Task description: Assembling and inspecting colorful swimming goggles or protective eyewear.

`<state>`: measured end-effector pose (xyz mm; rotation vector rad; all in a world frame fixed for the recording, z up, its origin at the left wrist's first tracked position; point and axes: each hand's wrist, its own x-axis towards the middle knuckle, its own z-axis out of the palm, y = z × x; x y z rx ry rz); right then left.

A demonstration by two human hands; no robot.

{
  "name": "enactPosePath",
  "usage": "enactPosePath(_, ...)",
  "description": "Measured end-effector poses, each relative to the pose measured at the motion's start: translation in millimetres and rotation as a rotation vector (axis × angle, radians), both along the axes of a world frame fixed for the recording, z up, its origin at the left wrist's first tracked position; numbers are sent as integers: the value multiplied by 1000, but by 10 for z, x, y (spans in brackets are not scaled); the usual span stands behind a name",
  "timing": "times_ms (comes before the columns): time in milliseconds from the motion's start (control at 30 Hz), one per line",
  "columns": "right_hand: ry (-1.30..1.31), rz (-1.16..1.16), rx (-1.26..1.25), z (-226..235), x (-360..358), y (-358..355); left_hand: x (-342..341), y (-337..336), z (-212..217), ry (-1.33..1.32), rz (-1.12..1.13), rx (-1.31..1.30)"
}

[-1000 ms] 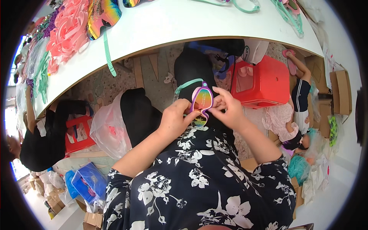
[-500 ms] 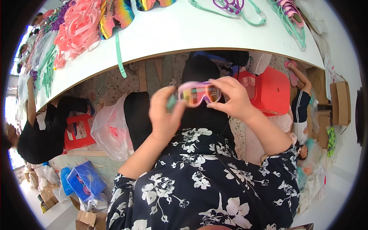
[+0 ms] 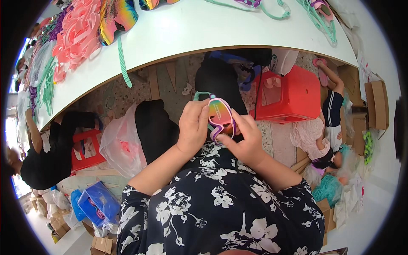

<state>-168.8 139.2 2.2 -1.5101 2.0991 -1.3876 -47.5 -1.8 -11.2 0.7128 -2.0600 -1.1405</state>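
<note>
In the head view, a pair of small swim goggles with a pink-and-purple frame and orange-green mirrored lenses (image 3: 219, 111) is held above the person's lap, turned on end so that one lens sits above the other. The left hand (image 3: 193, 127) is nearly closed, its thumb and curled fingers pinching the frame's left edge near the upper end, where a mint-green rubber strap (image 3: 201, 94) shows beside the fingers. The right hand (image 3: 245, 139) is partly open, its thumb at the lower lens and its fingers along the frame's right side, gripping it between them. Beyond the hands curves a white tabletop (image 3: 191, 36), bearing a heap of coral-pink rubber bands (image 3: 78, 36) at the left and, just beside it, a large rainbow-mirrored ski-type goggle (image 3: 115, 23) whose ribbed mint-green band (image 3: 123, 63) hangs over the edge. Under the table's right side stands a red plastic stool (image 3: 299, 93); left of the lap rests a translucent plastic bag with pink contents (image 3: 120, 142).
</note>
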Motion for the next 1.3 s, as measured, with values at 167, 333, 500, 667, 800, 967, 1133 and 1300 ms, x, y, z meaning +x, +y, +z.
enactPosePath(167,-227,50,64,55,-350,-124,-22,-36,152,1,-164,-107)
enactPosePath(333,-995,77,382,123,-645,-299,-87,-75,362,-153,-174,202)
enactPosePath(500,-1372,290,482,8,-908,-419,-246,-224,448,-246,-180,863)
enactPosePath(667,-1502,456,637,-76,-1029,-531,-295,-437,405,-303,-364,1181)
enactPosePath(800,-1497,573,728,-116,-1054,-633,-308,-541,256,-262,-503,1360)
enactPosePath(967,-1428,591,795,-133,-1071,-705,-316,-606,223,-287,-558,1395)
enactPosePath(1133,-1433,635,836,-72,-1055,-771,-298,-626,206,-306,-574,1399)
enactPosePath(1300,-1454,663,856,-70,-1010,-795,-263,-628,213,-283,-590,1426)
